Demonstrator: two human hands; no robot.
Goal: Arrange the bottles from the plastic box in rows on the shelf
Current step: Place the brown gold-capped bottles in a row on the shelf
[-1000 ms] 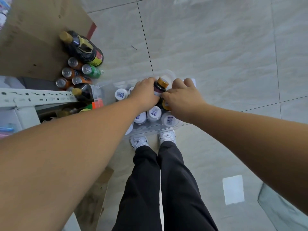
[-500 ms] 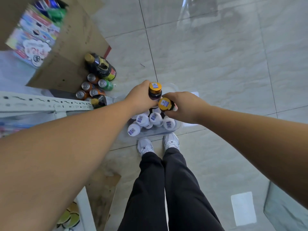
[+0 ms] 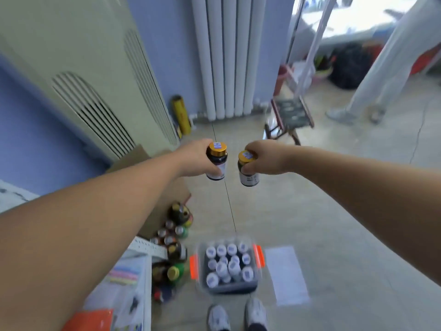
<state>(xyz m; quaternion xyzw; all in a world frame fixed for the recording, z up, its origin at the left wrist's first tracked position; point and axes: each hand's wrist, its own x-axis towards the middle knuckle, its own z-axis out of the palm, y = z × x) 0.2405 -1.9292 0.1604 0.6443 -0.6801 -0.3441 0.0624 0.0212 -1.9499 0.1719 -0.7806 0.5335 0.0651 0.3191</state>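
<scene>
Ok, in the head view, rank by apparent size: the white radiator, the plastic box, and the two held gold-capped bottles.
Largest: radiator.
Next: plastic box.
Last: left-hand bottle and right-hand bottle, which look alike, so unranked; both are nearer the camera than the box.

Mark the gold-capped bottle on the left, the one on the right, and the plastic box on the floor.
left bottle [image 3: 219, 163]: head view, dark body beneath the gold cap.
right bottle [image 3: 249, 179]: head view, lower body under the fingers.
plastic box [image 3: 229, 289]: head view, its near wall.
</scene>
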